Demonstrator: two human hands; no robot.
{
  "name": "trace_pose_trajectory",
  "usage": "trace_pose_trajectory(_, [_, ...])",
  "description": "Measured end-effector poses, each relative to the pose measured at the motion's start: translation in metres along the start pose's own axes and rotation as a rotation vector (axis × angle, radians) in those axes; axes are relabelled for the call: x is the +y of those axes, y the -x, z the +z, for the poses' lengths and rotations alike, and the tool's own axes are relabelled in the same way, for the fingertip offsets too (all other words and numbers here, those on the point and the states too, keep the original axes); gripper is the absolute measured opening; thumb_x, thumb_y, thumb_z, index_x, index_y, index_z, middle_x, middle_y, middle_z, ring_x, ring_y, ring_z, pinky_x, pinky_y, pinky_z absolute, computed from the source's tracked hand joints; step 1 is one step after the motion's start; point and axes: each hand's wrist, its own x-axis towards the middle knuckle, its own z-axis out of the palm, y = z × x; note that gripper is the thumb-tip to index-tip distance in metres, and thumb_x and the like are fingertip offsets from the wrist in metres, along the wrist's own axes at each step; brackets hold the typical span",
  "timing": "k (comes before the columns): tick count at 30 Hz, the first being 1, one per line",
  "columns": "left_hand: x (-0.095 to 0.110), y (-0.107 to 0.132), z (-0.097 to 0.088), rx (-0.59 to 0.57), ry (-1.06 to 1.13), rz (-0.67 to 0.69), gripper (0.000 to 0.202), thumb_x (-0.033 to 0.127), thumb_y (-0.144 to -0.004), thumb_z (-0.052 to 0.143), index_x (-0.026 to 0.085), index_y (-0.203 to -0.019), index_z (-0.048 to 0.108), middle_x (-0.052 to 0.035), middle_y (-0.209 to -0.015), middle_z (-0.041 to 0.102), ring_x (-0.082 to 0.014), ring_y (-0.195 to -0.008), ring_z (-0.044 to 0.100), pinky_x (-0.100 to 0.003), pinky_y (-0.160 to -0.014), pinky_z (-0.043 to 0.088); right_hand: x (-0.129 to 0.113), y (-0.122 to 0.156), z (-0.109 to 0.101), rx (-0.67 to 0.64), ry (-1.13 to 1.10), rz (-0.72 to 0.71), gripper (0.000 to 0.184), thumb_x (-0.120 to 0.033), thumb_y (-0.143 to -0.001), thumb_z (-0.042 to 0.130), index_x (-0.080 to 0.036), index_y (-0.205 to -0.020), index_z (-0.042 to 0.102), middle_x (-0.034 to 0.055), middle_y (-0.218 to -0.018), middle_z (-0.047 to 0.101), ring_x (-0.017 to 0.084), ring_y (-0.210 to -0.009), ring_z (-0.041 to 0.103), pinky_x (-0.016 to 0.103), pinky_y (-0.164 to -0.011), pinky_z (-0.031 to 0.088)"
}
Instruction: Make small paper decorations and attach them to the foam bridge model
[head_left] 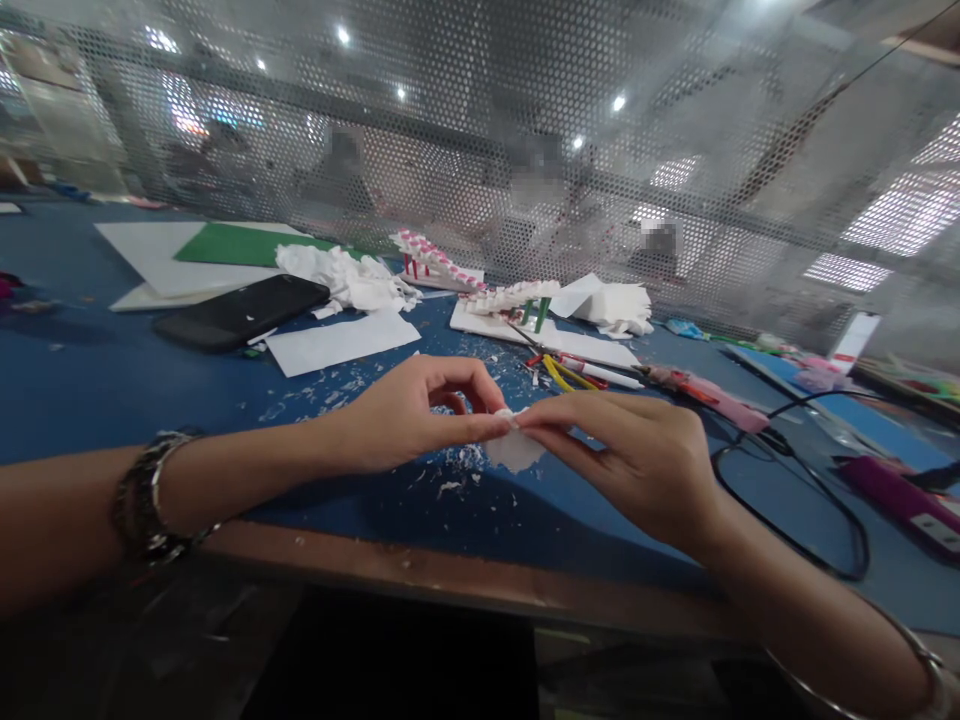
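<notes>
My left hand (420, 410) and my right hand (637, 455) meet over the blue table (112, 380), close to its front edge. Both pinch the same small white foam piece (514, 445), each with thumb and forefinger closed on its top edge. White crumbs (461, 460) lie scattered on the table just under and behind the piece. A dark beaded bracelet (150, 495) is on my left wrist, a thin bangle (919, 660) on my right.
A black phone (240, 312), white sheets (341, 342), crumpled white tissue (349, 275) and small foam models with red and green legs (510, 300) lie behind my hands. To the right are a pink tool (720, 395), a black cable (795, 490) and a purple device (900, 495). A perforated metal screen (480, 130) closes the back.
</notes>
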Motion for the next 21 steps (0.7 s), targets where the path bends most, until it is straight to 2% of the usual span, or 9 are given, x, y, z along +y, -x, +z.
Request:
trace_pose_trajectory(6, [0.0006, -0.0011, 0.0013, 0.015, 0.003, 0.019, 0.018, 0.031, -0.072, 0.056, 0.014, -0.072, 0.054, -0.0008, -0.07, 0.056, -0.0099, -0.066, 0.052, -0.022, -0.06, 0.044, -0.0005, -0.0032, 0.0031, -0.118, 0.101, 0.021, 0.016, -0.021, -0.083, 0.041, -0.017, -0.077, 0.055, 0.0013, -0.068, 0.062, 0.009, -0.058, 0.055, 0.019, -0.052, 0.041])
trace_pose_trajectory(9, [0.0005, -0.002, 0.002, 0.003, 0.039, 0.008, 0.016, 0.03, -0.071, 0.056, 0.014, -0.072, 0.054, -0.0004, -0.069, 0.055, -0.0099, -0.066, 0.052, -0.022, -0.061, 0.043, 0.0015, -0.003, 0.0047, -0.108, 0.037, 0.037, 0.011, -0.021, -0.081, 0.044, -0.018, -0.079, 0.054, 0.0001, -0.071, 0.063, 0.008, -0.059, 0.055, 0.017, -0.054, 0.041])
trace_pose_trajectory(15, [-0.0003, -0.002, 0.0014, -0.042, 0.069, 0.008, 0.013, 0.026, -0.07, 0.057, 0.014, -0.069, 0.053, 0.0003, -0.07, 0.054, -0.0087, -0.065, 0.051, -0.021, -0.061, 0.043, 0.0057, -0.0028, 0.0036, -0.069, -0.098, 0.023, 0.002, -0.019, -0.076, 0.054, -0.019, -0.076, 0.056, -0.0046, -0.064, 0.064, 0.004, -0.048, 0.053, 0.014, -0.046, 0.039])
trace_pose_trajectory(21, [-0.0023, -0.0022, 0.0012, -0.039, 0.044, 0.008, 0.014, 0.028, -0.071, 0.056, 0.014, -0.069, 0.053, -0.0004, -0.07, 0.055, -0.0094, -0.066, 0.051, -0.022, -0.062, 0.044, 0.0074, 0.0035, 0.0041, -0.093, 0.092, -0.067, 0.012, -0.024, -0.082, 0.046, -0.021, -0.08, 0.057, -0.0022, -0.066, 0.064, 0.007, -0.054, 0.055, 0.017, -0.052, 0.04])
